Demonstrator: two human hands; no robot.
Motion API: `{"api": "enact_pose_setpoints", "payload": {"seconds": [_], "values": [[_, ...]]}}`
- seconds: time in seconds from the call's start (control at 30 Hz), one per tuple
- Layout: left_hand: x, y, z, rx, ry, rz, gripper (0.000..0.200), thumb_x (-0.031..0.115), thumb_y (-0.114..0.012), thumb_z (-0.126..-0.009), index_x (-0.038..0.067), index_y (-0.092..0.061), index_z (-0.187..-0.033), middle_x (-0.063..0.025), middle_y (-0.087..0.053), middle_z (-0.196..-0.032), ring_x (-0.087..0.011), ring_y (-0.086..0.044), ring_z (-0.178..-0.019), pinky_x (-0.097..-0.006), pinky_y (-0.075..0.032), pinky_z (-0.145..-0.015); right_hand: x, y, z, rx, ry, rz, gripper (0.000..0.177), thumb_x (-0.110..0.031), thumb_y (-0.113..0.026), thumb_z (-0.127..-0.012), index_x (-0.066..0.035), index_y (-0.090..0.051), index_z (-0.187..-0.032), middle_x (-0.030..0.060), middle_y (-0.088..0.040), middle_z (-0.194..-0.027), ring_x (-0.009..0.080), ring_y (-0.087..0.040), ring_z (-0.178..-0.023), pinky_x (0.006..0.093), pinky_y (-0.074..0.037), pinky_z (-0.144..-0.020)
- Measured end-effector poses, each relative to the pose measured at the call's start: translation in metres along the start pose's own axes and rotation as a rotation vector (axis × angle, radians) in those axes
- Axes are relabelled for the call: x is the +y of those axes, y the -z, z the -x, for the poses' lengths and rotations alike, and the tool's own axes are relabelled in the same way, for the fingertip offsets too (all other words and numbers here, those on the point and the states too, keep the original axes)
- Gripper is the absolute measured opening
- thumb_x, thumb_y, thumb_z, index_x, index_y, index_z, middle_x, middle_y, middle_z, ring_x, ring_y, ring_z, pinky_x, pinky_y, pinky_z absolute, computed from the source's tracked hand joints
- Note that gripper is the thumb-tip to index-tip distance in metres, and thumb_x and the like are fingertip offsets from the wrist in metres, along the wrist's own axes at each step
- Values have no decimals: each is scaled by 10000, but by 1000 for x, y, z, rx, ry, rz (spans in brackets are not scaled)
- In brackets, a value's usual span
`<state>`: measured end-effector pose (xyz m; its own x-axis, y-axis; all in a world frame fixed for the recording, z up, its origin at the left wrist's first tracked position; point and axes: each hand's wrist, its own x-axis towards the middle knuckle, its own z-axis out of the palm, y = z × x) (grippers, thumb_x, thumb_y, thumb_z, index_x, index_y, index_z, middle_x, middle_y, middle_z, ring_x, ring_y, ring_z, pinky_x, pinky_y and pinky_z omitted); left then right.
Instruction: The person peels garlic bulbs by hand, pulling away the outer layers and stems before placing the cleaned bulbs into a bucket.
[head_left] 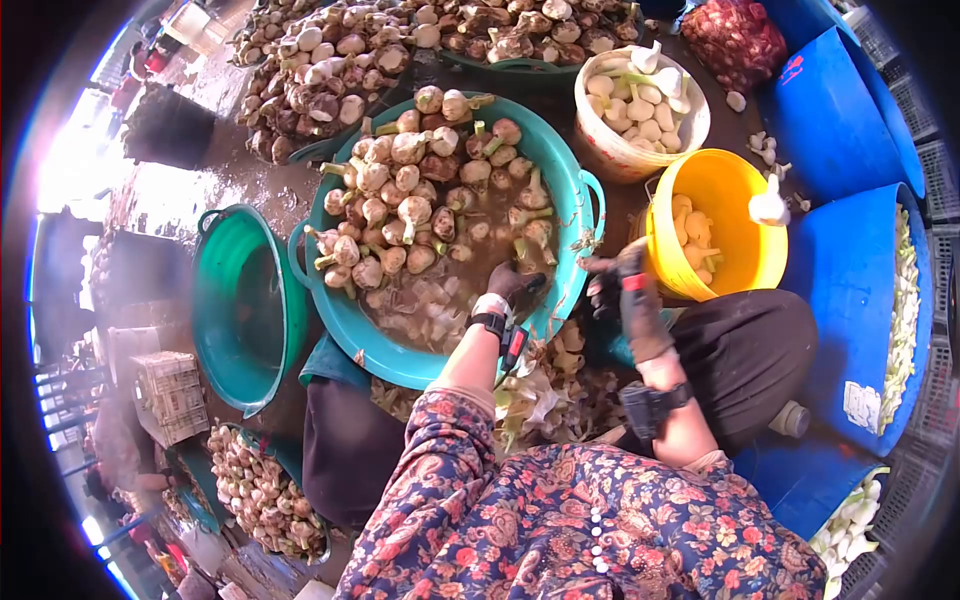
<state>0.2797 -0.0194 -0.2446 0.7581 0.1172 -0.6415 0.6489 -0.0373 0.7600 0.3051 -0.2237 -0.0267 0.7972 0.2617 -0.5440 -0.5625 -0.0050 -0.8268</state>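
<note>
My left hand (515,284), in a dark glove, reaches low into a turquoise tub (400,369) of muddy water. Its thumb and fingers are apart beside garlic bulbs (538,232) with cut stems. More soil-stained garlic bulbs (405,180) fill the far part of the tub. My right hand (628,298), gloved and slightly blurred, is between the tub and a yellow bucket (738,265), fingers spread toward the tub. A red piece shows on the back of this hand. Pale peeled garlic (694,238) lies in the bucket. One white garlic bulb (768,204) overlaps the bucket's right rim.
A white bucket (622,163) of cleaned garlic stands behind the yellow one. Blue barrels (835,130) line the right side. At left sits a green basin (243,310). Heaps of unwashed garlic (330,70) lie at the back; loose skins (545,395) cover the floor before me.
</note>
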Motion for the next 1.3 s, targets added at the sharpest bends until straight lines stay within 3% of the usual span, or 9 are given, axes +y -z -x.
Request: {"api": "enact_pose_setpoints", "payload": {"seconds": [0.1,0.17,0.47,0.67,0.93,1.03,1.17,1.2,1.3], "values": [[42,-4,53,-59,-39,306,598,234,-805,-646,-41,-572,-1124,-106,-647,-1032,-179,-624,-842,-322,-499,-767,51,0,-18,85,240,541,638,-643,-437,-852,-51,-671,-816,-9,-548,-592,131,-514,-532,289,-413,-526],[54,-1,85,-29,-225,44,588,279,-776,-671,-48,-579,-1120,-126,-656,-1016,-169,-626,-878,-301,-488,-805,55,-12,-11,198,314,903,527,-565,-505,-849,-65,-655,-777,154,-569,-620,336,-579,-615,411,-425,-570],[92,-2,209,65,-383,-376,494,334,-764,-678,-3,-634,-1015,-102,-666,-839,-132,-627,-750,-292,-501,-693,42,-35,26,-4,283,1122,487,-485,-521,-847,-21,-639,-758,237,-602,-738,422,-591,-755,491,-459,-655],[96,9,234,-102,-393,-218,480,300,-730,-737,-21,-603,-1070,-70,-655,-871,-92,-609,-739,-253,-496,-666,38,-34,45,-230,285,794,365,-327,-511,-892,-3,-621,-765,191,-614,-678,310,-618,-635,409,-467,-582],[71,3,240,-25,-263,558,301,149,-636,-845,0,-575,-1099,-42,-626,-969,-96,-596,-799,-229,-494,-679,31,-42,71,-278,-324,-147,447,-448,-620,-816,-73,-562,-1052,71,-621,-846,150,-602,-600,270,-481,-540],[64,-13,242,30,-490,405,396,128,-692,-799,-23,-554,-1139,-57,-618,-1009,-115,-574,-906,-263,-481,-783,60,-34,62,-465,890,567,559,-541,-585,-816,-66,-526,-1105,71,-622,-871,161,-611,-691,273,-494,-607],[92,-3,267,256,-543,-33,520,175,-761,-729,-42,-551,-1152,-83,-631,-1011,-109,-578,-878,-268,-481,-788,60,-35,45,-330,-433,-36,477,-443,-572,-869,-28,-523,-1099,65,-610,-891,147,-554,-820,289,-448,-737],[87,-2,265,358,-582,-274,511,174,-745,-744,-47,-547,-1160,-89,-641,-998,-109,-588,-824,-262,-486,-765,75,-38,35,-241,9,317,442,-424,-552,-889,-35,-541,-1098,76,-611,-861,183,-573,-788,304,-453,-708],[76,2,253,143,-223,-338,455,182,-706,-785,-55,-556,-1143,-77,-651,-971,-113,-598,-777,-261,-492,-733,90,-32,30,-380,253,547,466,-388,-614,-854,-17,-534,-1126,71,-605,-938,162,-567,-864,288,-446,-773]]}}
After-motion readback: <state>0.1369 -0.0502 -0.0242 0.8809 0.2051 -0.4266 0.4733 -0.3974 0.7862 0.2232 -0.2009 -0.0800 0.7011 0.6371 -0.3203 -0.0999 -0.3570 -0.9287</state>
